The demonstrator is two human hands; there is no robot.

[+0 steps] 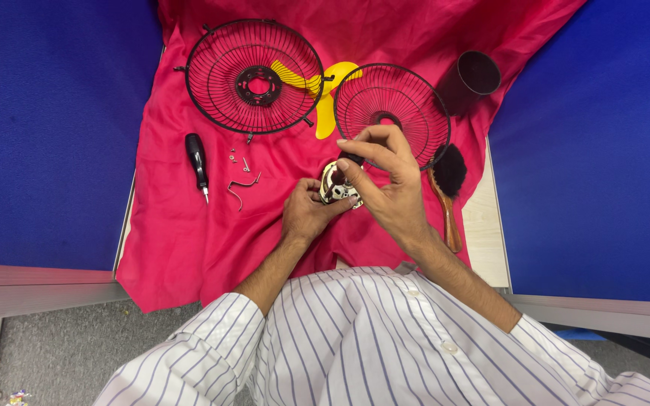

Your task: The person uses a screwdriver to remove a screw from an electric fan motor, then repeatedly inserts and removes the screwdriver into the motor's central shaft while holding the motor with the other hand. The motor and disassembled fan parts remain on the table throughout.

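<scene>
I see the left hand (306, 213) cupped under a small metal motor part (336, 188), fingers curled, grip pressed around its lower edge. The right hand (387, 177) arches over it from above, wrist bent, fingertips pinching a dark piece at the part's top. The part sits just in front of the smaller wire fan guard (391, 113), over the red cloth (182, 240). A black-handled screwdriver (198, 162) lies well left of the part.

A single head-worn camera looks almost straight down from close above, facing away from the wearer. The striped white shirt (385, 338) fills the lower frame; the crimson cloth-covered work surface (182, 248) fills the upper centre.
</scene>
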